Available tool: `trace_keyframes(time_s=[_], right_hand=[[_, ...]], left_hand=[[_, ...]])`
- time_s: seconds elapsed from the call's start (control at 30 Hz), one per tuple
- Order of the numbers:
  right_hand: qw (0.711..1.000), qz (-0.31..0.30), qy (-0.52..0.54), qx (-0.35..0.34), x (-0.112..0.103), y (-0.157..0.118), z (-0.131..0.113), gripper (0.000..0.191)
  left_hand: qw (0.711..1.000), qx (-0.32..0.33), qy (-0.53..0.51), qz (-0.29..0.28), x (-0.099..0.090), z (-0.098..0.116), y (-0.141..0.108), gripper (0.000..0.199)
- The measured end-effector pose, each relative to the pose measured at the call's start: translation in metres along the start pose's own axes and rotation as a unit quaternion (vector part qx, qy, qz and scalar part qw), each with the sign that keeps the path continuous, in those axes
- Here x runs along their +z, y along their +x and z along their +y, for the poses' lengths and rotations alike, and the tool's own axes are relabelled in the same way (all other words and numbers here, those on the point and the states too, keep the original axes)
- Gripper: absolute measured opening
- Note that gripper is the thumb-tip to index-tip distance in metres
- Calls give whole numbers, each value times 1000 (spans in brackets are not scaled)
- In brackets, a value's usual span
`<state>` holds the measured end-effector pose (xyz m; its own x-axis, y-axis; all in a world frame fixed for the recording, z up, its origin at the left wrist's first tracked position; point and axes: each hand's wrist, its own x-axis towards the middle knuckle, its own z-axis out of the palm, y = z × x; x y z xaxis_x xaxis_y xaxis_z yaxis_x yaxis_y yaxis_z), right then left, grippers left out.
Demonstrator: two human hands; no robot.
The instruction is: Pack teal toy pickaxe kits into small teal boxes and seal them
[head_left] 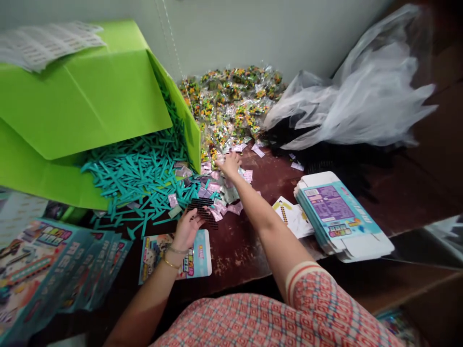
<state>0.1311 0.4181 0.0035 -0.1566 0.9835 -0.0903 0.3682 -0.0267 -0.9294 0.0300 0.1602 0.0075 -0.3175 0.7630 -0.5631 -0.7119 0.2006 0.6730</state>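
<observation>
So, nearest: flat printed box (202,255) on the worktop (238,260), left hand (188,230) above it, grip closed on a black slatted piece (202,202), teal sticks (139,168) at its 10 o'clock. Farther, at its 1 o'clock, right hand (230,166) is spread wide by pink packets (248,176), contact unclear; bagged coloured bricks (235,94) lie at 12 beyond.

Carton stack (336,212) right — bags (240,113) behind

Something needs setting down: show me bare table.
Bare table shows between the right forearm and the flat box by the left hand; also between that forearm and the white bag. Crowded: teal sticks and sachets beyond that hand, bagged bricks behind.
</observation>
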Motion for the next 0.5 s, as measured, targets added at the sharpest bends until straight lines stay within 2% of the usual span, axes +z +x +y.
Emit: trace_keyframes(time_s=[0.03,0.07,0.13,0.2,0.23,0.3,0.37,0.4,0.43,0.47,0.5], right_hand=[[999,48,10,14,0,10,-2,21],[997,70,24,21,-2,14,-2,20],[997,54,56,22,-6,3,3,21],[995,19,91,18,-7,-32,10,26],[993,-18,120,12,-4,-57,14,30],[970,-147,193,-3,8,-118,19,38],[917,-313,246,-10,27,-177,20,43],[892,-375,250,-16,36,-200,19,44],[879,-413,237,-28,45,-216,16,44],[879,-424,212,-48,52,-225,14,43],[893,-409,174,-74,56,-226,11,40]], left_hand=[[1000,-24,-15,-5,-4,6,-5,10],[999,-37,-37,-9,-9,11,-10,11],[996,-32,-83,-16,-18,21,-20,14],[994,-7,-106,-16,-26,25,-27,20],[994,5,-106,-16,-29,25,-29,24],[996,23,-90,-15,-35,20,-31,33],[997,37,-66,-8,-41,16,-33,37],[997,46,-54,0,-47,14,-35,36],[997,58,-44,15,-54,14,-39,34],[996,71,-37,33,-62,16,-44,34],[995,83,-33,51,-72,19,-49,34]])
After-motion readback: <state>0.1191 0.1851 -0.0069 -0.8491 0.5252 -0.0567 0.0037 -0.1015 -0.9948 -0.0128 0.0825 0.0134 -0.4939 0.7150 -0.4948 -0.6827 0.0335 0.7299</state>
